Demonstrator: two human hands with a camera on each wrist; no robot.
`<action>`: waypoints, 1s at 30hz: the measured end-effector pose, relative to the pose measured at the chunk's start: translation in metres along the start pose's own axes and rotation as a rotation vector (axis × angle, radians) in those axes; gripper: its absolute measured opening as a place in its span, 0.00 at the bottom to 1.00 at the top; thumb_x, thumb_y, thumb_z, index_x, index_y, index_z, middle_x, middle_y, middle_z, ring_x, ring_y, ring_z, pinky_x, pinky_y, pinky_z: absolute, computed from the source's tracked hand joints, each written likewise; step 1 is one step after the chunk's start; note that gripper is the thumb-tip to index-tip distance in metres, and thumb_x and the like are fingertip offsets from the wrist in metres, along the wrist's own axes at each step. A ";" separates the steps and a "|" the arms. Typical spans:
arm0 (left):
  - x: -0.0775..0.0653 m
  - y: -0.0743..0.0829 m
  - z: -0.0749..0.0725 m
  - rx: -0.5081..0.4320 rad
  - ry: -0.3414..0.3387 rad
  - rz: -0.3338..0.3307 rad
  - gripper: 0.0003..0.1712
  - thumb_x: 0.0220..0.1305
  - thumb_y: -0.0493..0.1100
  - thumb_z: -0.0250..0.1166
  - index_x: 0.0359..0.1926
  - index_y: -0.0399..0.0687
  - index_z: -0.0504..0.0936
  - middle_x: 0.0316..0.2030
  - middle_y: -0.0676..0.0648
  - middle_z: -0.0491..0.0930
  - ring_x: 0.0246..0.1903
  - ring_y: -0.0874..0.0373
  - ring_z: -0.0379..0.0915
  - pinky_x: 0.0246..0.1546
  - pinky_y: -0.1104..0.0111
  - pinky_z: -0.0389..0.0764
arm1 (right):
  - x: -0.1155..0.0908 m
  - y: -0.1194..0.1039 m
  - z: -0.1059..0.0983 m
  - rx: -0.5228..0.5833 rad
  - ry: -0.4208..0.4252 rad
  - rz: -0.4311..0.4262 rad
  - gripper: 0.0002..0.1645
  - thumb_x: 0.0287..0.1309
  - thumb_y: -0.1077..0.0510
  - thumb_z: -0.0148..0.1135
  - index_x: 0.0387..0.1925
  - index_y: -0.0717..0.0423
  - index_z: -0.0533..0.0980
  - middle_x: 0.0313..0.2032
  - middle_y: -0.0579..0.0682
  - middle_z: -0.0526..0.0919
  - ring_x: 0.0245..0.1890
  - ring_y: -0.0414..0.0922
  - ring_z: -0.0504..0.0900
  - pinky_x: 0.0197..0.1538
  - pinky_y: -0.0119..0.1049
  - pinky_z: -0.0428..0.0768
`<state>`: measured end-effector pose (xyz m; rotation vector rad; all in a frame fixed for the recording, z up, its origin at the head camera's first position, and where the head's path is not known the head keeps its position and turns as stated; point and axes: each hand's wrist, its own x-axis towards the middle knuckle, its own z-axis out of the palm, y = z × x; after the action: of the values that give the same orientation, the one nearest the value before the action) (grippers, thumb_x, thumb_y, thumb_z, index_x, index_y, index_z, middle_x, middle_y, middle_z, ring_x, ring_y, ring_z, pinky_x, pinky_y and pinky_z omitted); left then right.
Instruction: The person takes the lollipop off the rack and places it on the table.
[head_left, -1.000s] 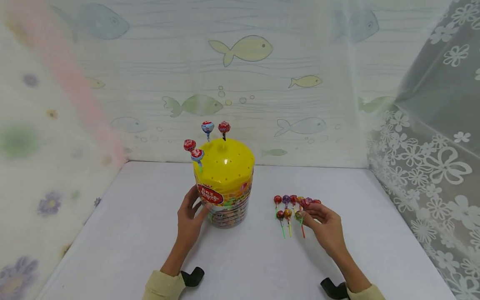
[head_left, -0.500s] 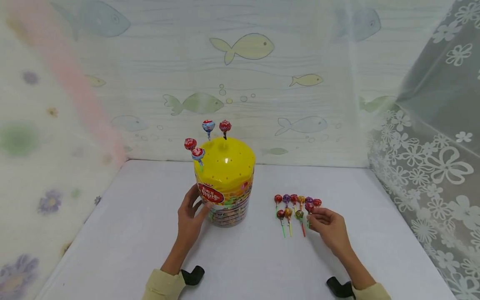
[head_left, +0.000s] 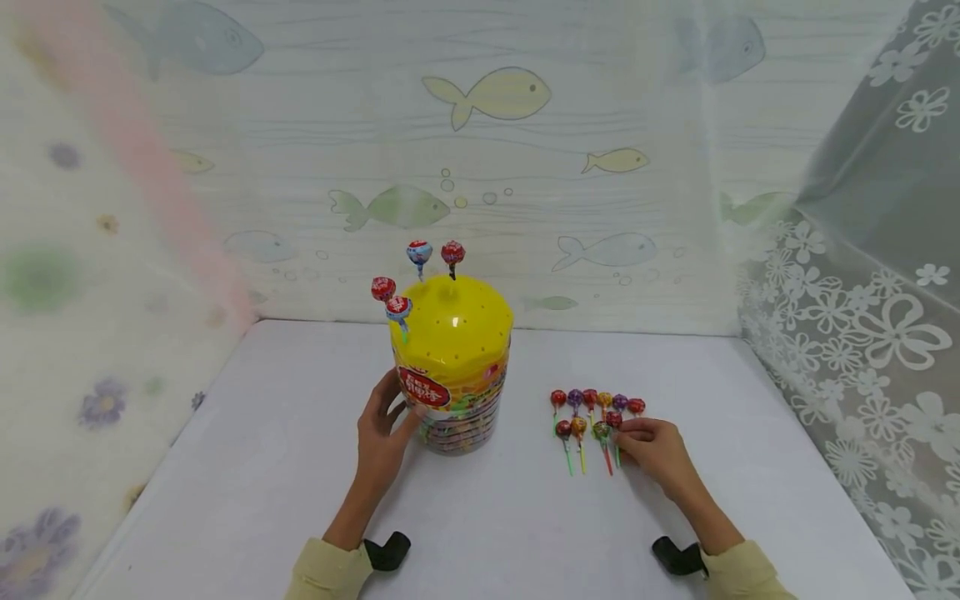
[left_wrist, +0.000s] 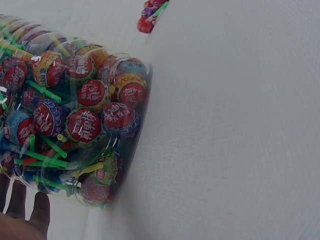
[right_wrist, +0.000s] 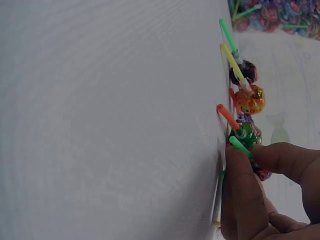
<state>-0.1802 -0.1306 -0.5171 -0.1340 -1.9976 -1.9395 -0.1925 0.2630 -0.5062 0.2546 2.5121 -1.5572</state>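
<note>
A clear ribbed jar (head_left: pixel 459 432) with a yellow lid (head_left: pixel 465 329) stands on the table, packed with lollipops as the left wrist view shows. Several lollipops stick up from holes in the lid, among them a blue-wrapped one (head_left: pixel 419 252) and a red one (head_left: pixel 453 252). My left hand (head_left: pixel 382 437) holds the jar's left side, thumb across the front. To the right, my right hand (head_left: pixel 654 450) pinches a red lollipop with a green stick (right_wrist: pixel 241 146) between thumb and fingers, low at the table. Right beside it lies a green-wrapped lollipop with a red stick (right_wrist: pixel 228 117).
Two rows of loose lollipops lie right of the jar, with a purple one (head_left: pixel 575 398) in the back row and an orange one (head_left: pixel 578 427) in front. The white table (head_left: pixel 300 400) is bordered by a fish-print curtain (head_left: pixel 495 167) and a lace drape (head_left: pixel 885 358).
My right hand has drawn back from over the row with the red lollipop, then brought it down and slightly left beside the green-wrapped one. My left hand stays on the jar.
</note>
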 end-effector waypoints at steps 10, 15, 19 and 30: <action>0.000 0.001 -0.001 0.005 -0.012 0.007 0.40 0.66 0.31 0.66 0.76 0.46 0.62 0.72 0.47 0.68 0.69 0.64 0.65 0.68 0.68 0.72 | 0.007 0.000 0.004 -0.048 -0.003 0.039 0.21 0.66 0.59 0.66 0.51 0.74 0.77 0.38 0.58 0.87 0.32 0.41 0.85 0.34 0.32 0.86; 0.000 0.001 -0.001 -0.001 -0.009 0.007 0.40 0.66 0.31 0.66 0.76 0.46 0.62 0.72 0.47 0.68 0.69 0.64 0.65 0.68 0.69 0.72 | 0.006 -0.003 0.003 -0.072 -0.006 0.047 0.21 0.65 0.60 0.66 0.50 0.74 0.77 0.39 0.59 0.88 0.33 0.42 0.85 0.35 0.33 0.87; 0.000 0.001 -0.001 0.000 -0.008 0.008 0.40 0.66 0.32 0.66 0.76 0.46 0.62 0.72 0.46 0.68 0.68 0.64 0.65 0.68 0.69 0.72 | 0.003 -0.004 0.002 -0.089 -0.008 0.056 0.21 0.64 0.59 0.66 0.50 0.74 0.77 0.37 0.58 0.88 0.32 0.41 0.85 0.35 0.33 0.87; 0.001 0.001 0.000 -0.005 0.000 0.009 0.39 0.66 0.31 0.66 0.76 0.45 0.63 0.72 0.47 0.68 0.69 0.63 0.65 0.68 0.67 0.72 | 0.001 -0.003 -0.001 -0.098 -0.011 0.028 0.20 0.61 0.62 0.67 0.48 0.75 0.76 0.33 0.55 0.86 0.29 0.41 0.84 0.32 0.32 0.86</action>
<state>-0.1806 -0.1307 -0.5162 -0.1439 -1.9890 -1.9392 -0.1938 0.2624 -0.5031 0.2654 2.5557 -1.4166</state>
